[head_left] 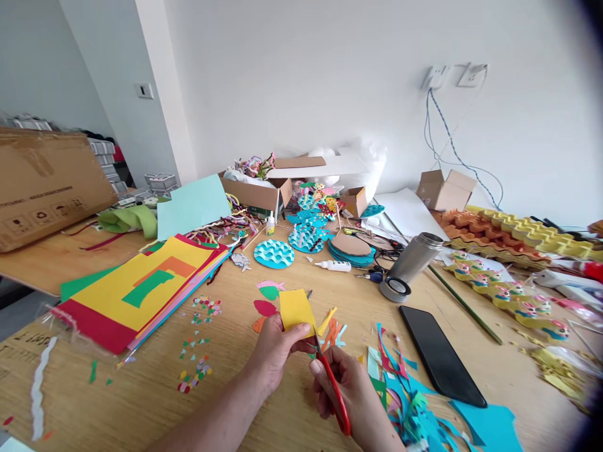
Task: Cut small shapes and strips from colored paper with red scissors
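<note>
Centrally, left hand [272, 355]: fingers pinching the lower edge of a yellow paper piece [294, 306], raised over the wooden bench [245, 414]
Right hand [340, 380]: fingers closed round the handles of red-handled scissors [341, 408], blades at the yellow paper piece's right side
Fish cutouts [265, 308]: pink, green, crimson and orange, lying just beyond the left hand
Colored sheets [94, 307]: stacked at left, yellow and red among them
Black smartphone [440, 355]: lying right of the scissors, near blue paper scraps [490, 420]
Steel flask [415, 258]: tilted, beyond the smartphone

Wooden table [245, 376], black phone [441, 355], paper scraps [414, 408]
</note>
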The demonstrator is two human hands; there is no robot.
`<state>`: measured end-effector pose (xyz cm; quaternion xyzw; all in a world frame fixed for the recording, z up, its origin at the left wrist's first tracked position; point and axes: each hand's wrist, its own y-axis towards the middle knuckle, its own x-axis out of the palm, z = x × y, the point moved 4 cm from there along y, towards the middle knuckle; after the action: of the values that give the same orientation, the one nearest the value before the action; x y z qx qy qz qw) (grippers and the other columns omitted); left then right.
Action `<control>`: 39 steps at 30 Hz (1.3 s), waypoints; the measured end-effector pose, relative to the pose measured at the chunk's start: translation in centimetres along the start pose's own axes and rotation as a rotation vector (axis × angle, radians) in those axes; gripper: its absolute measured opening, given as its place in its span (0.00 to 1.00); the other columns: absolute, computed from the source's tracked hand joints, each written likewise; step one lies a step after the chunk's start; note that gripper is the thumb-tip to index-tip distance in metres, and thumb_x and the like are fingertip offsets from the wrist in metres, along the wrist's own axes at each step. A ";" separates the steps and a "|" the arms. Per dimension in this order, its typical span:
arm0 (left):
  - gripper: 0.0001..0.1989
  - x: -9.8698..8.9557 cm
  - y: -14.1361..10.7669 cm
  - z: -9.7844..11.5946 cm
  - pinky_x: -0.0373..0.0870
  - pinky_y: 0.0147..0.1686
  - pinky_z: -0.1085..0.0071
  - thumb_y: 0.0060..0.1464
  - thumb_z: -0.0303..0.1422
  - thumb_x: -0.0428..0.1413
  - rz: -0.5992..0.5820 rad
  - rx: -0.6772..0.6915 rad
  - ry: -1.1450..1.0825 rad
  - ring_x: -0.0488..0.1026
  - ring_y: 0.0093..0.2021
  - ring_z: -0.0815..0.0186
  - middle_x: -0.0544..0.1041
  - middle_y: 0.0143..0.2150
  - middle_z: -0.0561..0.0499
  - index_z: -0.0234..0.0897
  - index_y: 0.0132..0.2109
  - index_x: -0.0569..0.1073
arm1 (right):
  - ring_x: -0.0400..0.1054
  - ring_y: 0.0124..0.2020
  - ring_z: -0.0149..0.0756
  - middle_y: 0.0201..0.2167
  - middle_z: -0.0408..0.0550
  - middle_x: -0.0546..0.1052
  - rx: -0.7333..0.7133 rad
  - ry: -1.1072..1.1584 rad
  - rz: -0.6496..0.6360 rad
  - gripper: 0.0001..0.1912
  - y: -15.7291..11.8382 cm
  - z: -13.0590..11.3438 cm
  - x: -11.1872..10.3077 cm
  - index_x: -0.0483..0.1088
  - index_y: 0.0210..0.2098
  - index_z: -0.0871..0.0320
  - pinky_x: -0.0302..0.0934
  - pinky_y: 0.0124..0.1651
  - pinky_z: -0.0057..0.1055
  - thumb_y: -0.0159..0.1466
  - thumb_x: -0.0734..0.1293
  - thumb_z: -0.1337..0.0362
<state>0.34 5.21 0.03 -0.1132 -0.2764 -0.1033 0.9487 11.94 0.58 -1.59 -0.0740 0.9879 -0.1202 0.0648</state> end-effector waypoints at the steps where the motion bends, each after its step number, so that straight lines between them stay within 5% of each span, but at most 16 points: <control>1: 0.09 0.0 0.0 0.0 0.71 0.27 0.73 0.43 0.32 0.63 0.007 -0.004 -0.002 0.74 0.27 0.66 0.78 0.27 0.48 0.30 0.31 0.76 | 0.62 0.11 0.26 0.14 0.37 0.67 -0.008 0.003 -0.003 0.23 0.0 -0.1 0.0 0.58 0.25 0.57 0.51 0.15 0.22 0.56 0.64 0.43; 39: 0.10 0.1 0.0 0.0 0.69 0.26 0.72 0.39 0.33 0.64 0.056 -0.038 -0.018 0.74 0.26 0.66 0.77 0.26 0.48 0.30 0.30 0.76 | 0.58 0.08 0.23 0.13 0.34 0.65 0.025 -0.009 0.035 0.24 0.1 0.5 0.0 0.55 0.24 0.56 0.45 0.11 0.19 0.55 0.64 0.42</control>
<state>0.41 5.15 0.05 -0.1398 -0.2795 -0.0811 0.9465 11.96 0.55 -2.09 -0.0563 0.9871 -0.1310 0.0725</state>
